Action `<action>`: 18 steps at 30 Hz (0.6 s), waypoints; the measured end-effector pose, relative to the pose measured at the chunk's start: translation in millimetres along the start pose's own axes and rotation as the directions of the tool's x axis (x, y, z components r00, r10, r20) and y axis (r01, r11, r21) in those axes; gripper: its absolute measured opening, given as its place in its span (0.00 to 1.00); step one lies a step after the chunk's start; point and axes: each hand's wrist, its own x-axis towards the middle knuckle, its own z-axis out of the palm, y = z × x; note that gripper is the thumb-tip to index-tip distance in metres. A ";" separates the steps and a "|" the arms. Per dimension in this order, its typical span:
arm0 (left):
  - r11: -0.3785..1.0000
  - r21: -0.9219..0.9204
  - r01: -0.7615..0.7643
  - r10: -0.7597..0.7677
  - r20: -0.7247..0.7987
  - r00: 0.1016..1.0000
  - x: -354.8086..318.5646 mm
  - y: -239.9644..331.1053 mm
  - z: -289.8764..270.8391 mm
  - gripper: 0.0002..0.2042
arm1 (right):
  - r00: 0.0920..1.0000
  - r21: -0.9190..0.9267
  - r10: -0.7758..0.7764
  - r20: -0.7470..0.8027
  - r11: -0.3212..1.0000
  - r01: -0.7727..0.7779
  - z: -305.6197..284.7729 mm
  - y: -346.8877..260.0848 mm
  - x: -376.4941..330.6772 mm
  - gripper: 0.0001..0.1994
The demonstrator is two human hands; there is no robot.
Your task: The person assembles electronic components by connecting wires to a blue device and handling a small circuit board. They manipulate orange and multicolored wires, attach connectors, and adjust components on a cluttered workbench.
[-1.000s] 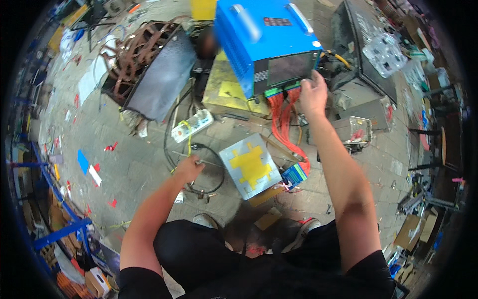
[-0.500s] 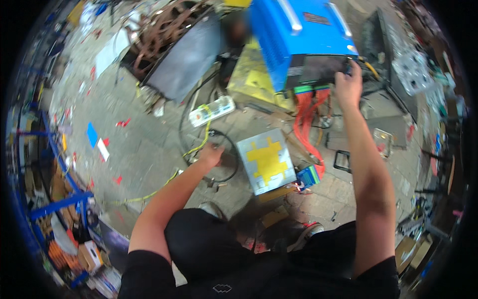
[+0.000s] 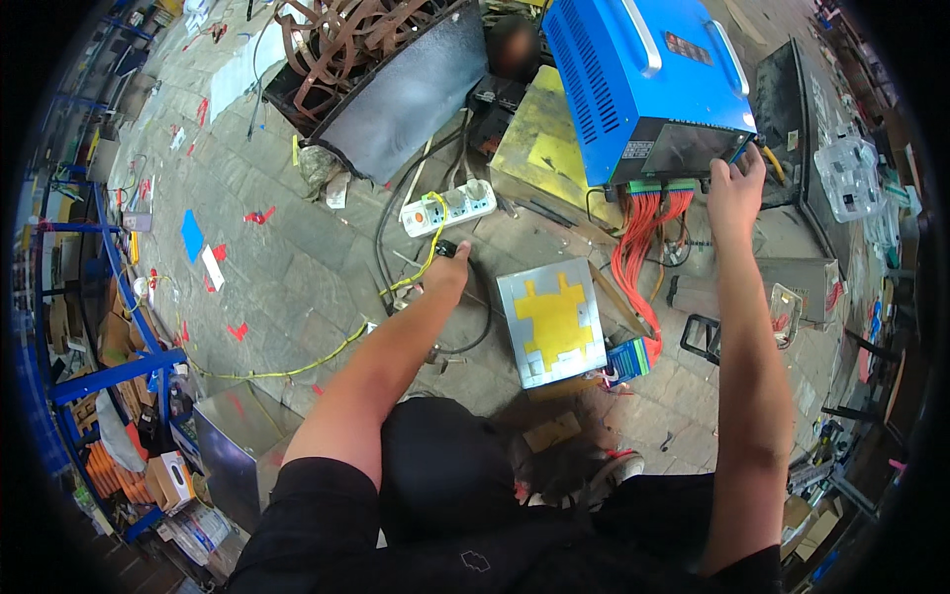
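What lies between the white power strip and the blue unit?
In the head view, a scuffed yellow box lies between the white power strip and the blue unit.

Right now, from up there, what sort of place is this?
It looks like a workshop, maybe for electrical things: there's a blue machine with red wires running from its lower edge, and a white power strip on the ground.
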 end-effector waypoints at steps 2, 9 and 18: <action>0.992 0.110 -0.055 0.071 -0.147 0.987 13.6 -13.4 3.3 0.27 | 0.998 0.098 -0.030 0.055 0.995 0.025 4.8 -8.7 -24.9 0.34; 0.612 -0.789 0.056 0.190 0.216 0.958 -40.0 18.8 -3.9 0.20 | 0.986 0.241 -0.043 0.161 0.970 0.003 -23.3 -18.2 -104.8 0.29; 0.535 -0.842 -0.074 0.195 0.038 0.980 -29.1 36.0 -6.8 0.20 | 0.944 0.273 0.053 0.325 0.951 -0.147 -21.4 -11.1 -130.9 0.28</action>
